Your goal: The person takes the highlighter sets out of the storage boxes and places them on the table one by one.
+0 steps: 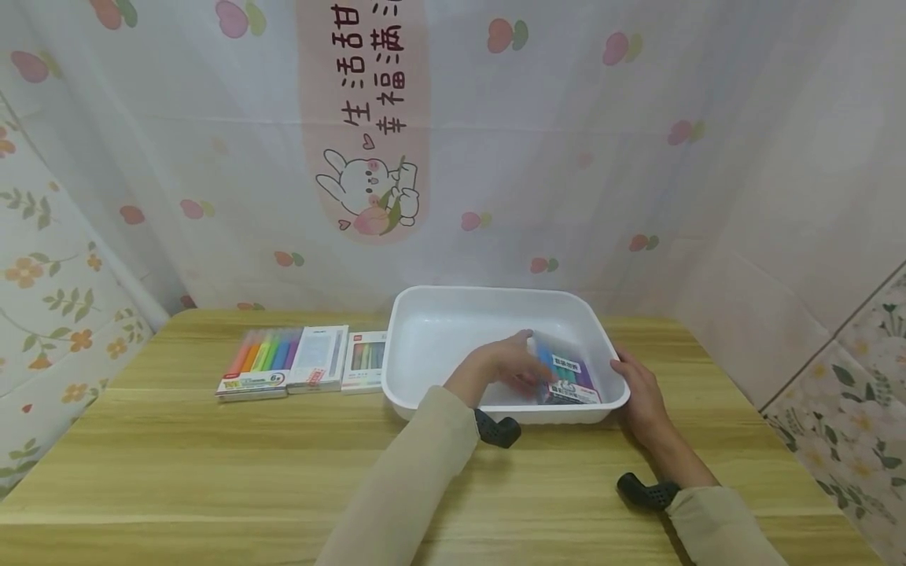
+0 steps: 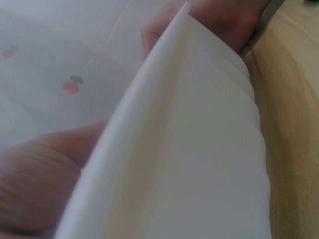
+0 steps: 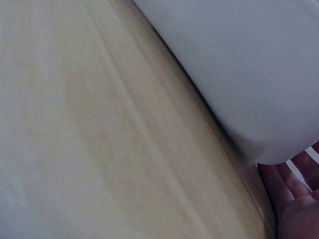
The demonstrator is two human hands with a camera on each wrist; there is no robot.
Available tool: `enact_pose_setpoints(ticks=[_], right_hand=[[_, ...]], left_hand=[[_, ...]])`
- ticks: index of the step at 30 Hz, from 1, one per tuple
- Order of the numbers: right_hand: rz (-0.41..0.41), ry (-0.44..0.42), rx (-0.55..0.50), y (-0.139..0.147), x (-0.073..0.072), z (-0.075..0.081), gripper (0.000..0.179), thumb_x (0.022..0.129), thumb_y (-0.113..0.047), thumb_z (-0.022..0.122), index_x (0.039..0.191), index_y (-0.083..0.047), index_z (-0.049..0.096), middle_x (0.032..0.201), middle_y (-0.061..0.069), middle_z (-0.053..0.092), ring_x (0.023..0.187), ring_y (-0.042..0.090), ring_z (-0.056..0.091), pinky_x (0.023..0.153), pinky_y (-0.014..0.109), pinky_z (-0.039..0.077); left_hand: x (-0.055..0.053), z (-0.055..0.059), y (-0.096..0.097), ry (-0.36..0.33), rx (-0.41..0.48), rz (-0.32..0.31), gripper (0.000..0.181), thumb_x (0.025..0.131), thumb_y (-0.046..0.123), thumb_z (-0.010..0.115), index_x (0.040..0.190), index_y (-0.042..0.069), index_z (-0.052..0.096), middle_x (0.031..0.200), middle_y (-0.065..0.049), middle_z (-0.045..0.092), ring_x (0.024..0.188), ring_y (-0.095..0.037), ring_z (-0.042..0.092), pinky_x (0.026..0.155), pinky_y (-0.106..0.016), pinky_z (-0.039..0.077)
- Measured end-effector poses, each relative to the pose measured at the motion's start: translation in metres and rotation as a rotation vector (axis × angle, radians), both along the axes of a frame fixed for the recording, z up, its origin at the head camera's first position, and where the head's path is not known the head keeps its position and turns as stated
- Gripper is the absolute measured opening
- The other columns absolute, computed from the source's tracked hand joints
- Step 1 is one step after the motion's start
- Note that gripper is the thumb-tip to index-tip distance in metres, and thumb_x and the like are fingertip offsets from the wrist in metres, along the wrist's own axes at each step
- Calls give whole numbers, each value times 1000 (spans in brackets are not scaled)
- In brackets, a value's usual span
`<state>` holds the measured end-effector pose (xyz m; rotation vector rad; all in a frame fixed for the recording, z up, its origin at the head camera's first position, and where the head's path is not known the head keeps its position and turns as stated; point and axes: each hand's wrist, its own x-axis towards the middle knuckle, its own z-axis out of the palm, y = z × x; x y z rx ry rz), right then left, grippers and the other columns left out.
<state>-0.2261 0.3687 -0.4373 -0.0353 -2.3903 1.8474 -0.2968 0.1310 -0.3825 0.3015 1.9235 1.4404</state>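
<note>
A white plastic basin stands on the wooden table. In it, at the right end, lies a clear pack of coloured pens with a white label, slanting against the wall. My left hand reaches into the basin and holds the pack's left end, its fingers partly blurred. In the left wrist view the basin's wall hides most of that hand. At the basin's right edge, my right hand grips the rim; in the right wrist view its fingers lie against the outer wall near the corner.
Left of the basin lie a clear pack of rainbow-coloured pens, a white box and a smaller box with a coloured picture, side by side. A printed curtain hangs behind the wooden table.
</note>
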Motion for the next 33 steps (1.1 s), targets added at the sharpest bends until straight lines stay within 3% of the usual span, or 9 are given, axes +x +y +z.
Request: enact_pose_setpoints(ticks=[9, 14, 17, 24, 29, 33], right_hand=[[5, 0, 21, -1, 1, -2, 58, 110, -36, 27, 157, -2, 30, 160, 25, 33, 115, -13, 46, 92, 2, 41], [11, 10, 21, -1, 1, -4, 59, 110, -35, 28, 157, -1, 29, 160, 25, 33, 116, -13, 47, 92, 2, 42], [15, 22, 6, -1, 0, -5, 59, 110, -36, 29, 157, 0, 30, 159, 25, 34, 117, -12, 48, 93, 3, 42], [15, 26, 8, -2, 1, -5, 59, 110, -37, 30, 157, -2, 30, 162, 25, 31, 118, -13, 47, 93, 2, 41], [12, 19, -7, -2, 1, -2, 57, 110, -34, 30, 158, -3, 29, 162, 26, 29, 117, -15, 47, 93, 3, 42], [-10, 20, -8, -2, 1, 0, 55, 110, -31, 30, 157, -2, 32, 158, 24, 36, 112, -16, 50, 90, 4, 44]], left_hand=[[3, -3, 1, 5, -35, -79, 99, 85, 10, 80, 157, 5, 12, 97, -10, 63, 80, -22, 66, 78, -36, 63], [4, -4, 0, -20, -36, -155, 111, 89, 7, 75, 161, 9, -9, 85, -9, 62, 71, -20, 63, 72, -29, 61], [3, -5, 1, -26, -47, -170, 118, 90, 8, 74, 160, 12, -21, 83, -9, 60, 69, -19, 61, 69, -26, 59], [3, -8, 5, 1, -50, -142, 114, 88, 0, 74, 161, 11, -13, 90, -10, 61, 69, -21, 63, 67, -28, 59], [4, -8, 5, 25, -41, -127, 105, 86, -3, 75, 159, 11, 1, 97, -11, 61, 73, -22, 65, 68, -31, 61], [4, -5, 4, 53, -25, -126, 91, 85, -5, 75, 151, 12, 14, 99, -10, 61, 76, -21, 65, 68, -32, 61]])
